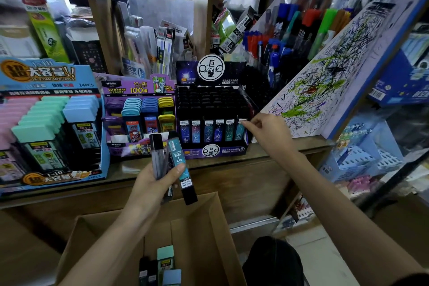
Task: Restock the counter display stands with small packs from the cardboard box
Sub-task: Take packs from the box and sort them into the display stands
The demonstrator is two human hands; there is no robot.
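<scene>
The left hand (151, 183) grips a fan of slim packs (180, 160) above the open box (209, 227). The right hand (267, 130) reaches to the dark stand (211, 109) on the desk (278, 151), its fingers (251, 126) pinching the top of the rightmost front pack (240, 132).

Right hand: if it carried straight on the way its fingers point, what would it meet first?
The rightmost teal pack, front row of the dark display stand; fingers of the right hand seem already at its top, contact unclear.

A scribble-covered slanted board (325, 81) at right — behind it, upright markers (311, 18) in mixed colours
</scene>
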